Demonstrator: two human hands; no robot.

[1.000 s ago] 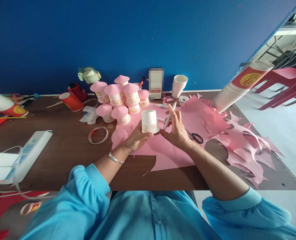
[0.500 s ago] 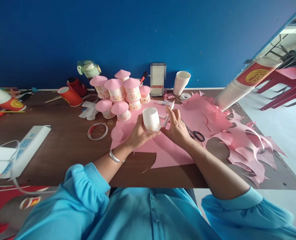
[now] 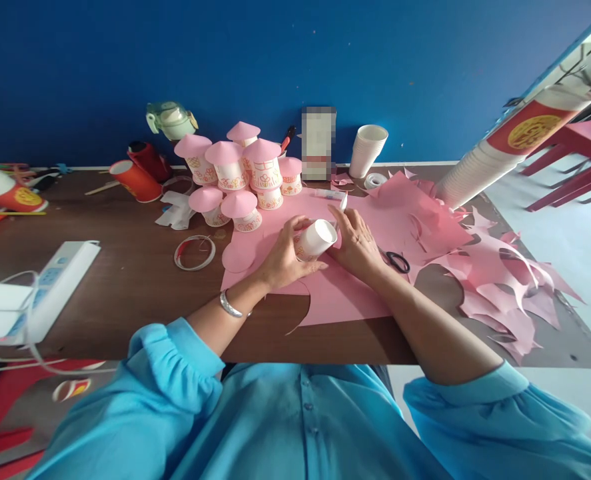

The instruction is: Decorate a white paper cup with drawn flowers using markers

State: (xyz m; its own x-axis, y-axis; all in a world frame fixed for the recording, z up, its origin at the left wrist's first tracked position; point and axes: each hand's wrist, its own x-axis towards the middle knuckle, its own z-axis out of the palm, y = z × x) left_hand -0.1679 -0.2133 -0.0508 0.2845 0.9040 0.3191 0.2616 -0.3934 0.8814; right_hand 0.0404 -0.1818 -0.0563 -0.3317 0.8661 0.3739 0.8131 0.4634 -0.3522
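Observation:
My left hand is wrapped round a white paper cup with a drawn pattern near its lower edge. The cup is tilted, its white round end facing up and to the right. My right hand grips a slim white pen, whose lower part is hidden by the fingers. Below both hands lies a pink paper sheet. Black-handled scissors rest beside my right wrist, and a white tube lies just beyond the hands.
Several decorated cups with pink cone roofs are grouped behind my left hand. A phone and stacked white cups stand by the wall. Pink scraps cover the right side. A power strip and tape ring lie left.
The cup has gone from nearly upright to tilted right, and my left fingers have shifted round it. My right hand has turned, its back now facing up. The camera view has shifted slightly.

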